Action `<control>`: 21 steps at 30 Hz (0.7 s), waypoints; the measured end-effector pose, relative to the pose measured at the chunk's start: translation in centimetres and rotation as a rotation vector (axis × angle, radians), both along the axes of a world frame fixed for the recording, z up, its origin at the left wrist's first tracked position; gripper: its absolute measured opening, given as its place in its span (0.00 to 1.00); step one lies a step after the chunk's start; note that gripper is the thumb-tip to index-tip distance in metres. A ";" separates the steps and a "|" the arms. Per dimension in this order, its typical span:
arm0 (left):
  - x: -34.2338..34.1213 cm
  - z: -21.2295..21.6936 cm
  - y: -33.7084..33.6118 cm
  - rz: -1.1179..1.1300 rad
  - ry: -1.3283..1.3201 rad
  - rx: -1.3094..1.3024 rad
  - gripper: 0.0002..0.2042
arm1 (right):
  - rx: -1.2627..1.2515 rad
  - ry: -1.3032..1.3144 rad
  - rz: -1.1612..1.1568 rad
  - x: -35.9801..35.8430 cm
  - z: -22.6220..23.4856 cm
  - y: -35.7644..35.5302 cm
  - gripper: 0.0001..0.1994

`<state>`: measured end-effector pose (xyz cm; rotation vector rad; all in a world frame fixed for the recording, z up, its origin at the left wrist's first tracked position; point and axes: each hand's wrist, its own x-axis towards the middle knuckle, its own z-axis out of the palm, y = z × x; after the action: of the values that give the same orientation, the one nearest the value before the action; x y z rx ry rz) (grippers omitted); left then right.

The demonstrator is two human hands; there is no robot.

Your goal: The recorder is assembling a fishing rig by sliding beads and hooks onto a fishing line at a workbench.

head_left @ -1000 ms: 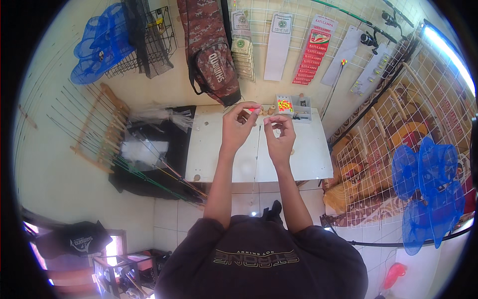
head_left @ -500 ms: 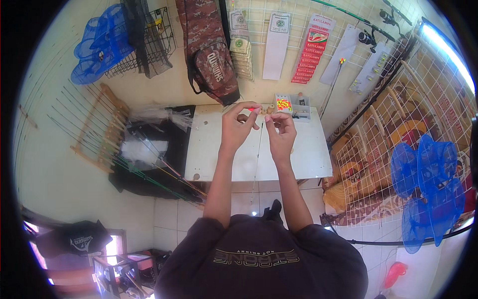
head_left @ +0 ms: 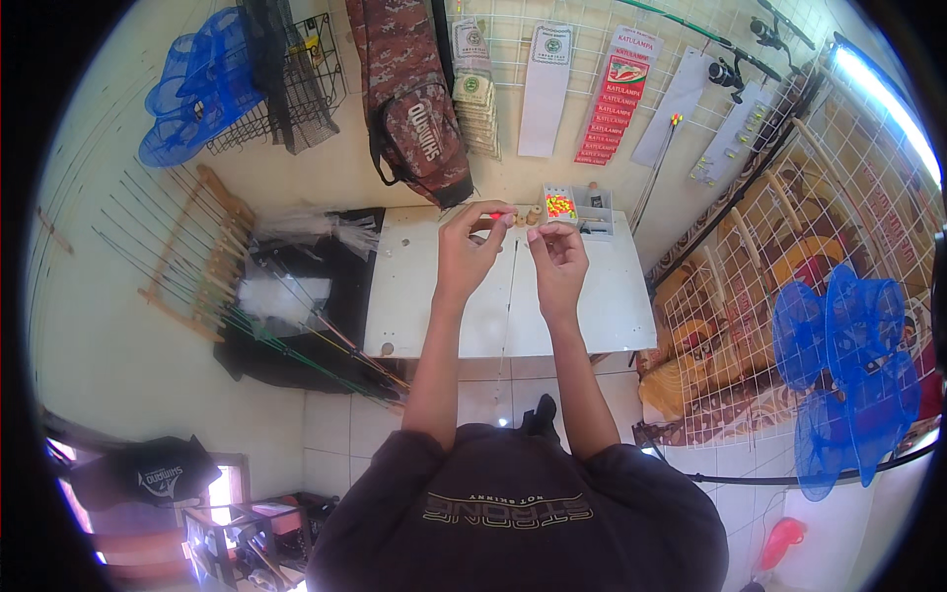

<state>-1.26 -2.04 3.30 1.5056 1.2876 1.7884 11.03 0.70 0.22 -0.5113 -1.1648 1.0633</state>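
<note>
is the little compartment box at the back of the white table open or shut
Open. The compartment box shows no lid over it, and bright red and yellow bits lie exposed in one compartment. It sits beyond both hands on the white table.

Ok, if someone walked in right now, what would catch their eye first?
Probably the two hands raised over the white table in the middle: the left hand pinches a small red-tipped float, and the right hand is close beside it. Next, the bright blue nets hanging at far right, and the camouflage bag on the wall above.
</note>
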 end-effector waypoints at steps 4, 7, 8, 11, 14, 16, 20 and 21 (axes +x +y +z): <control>0.4 0.2 -0.2 -0.070 -0.056 -0.011 0.06 | -0.023 0.003 0.006 0.4 -0.2 0.2 0.06; 0.3 0.2 -0.2 -0.081 -0.065 -0.025 0.06 | -0.023 -0.005 -0.013 0.4 -0.3 0.4 0.06; 0.3 0.0 -0.2 -0.077 -0.061 -0.022 0.06 | -0.023 -0.006 -0.017 0.4 -0.2 0.4 0.06; 0.2 -0.2 -0.2 -0.088 -0.084 -0.014 0.06 | -0.022 -0.009 -0.028 0.4 -0.1 0.4 0.06; 0.1 -0.4 -0.1 -0.109 -0.118 -0.006 0.06 | -0.012 -0.016 -0.040 0.3 -0.3 0.6 0.05; 0.0 -0.6 0.0 -0.121 -0.128 0.008 0.06 | -0.016 -0.027 -0.058 0.3 -0.1 0.7 0.05; 0.0 -0.8 0.1 -0.136 -0.149 0.000 0.06 | -0.022 -0.027 -0.053 0.3 -0.3 0.8 0.05; 0.0 -0.9 0.1 -0.141 -0.154 0.005 0.07 | -0.018 -0.024 -0.054 0.3 -0.3 0.9 0.05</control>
<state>-1.27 -1.93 2.38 1.3948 1.0762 1.7795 11.33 1.56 -0.07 -0.5683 -1.1576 1.0247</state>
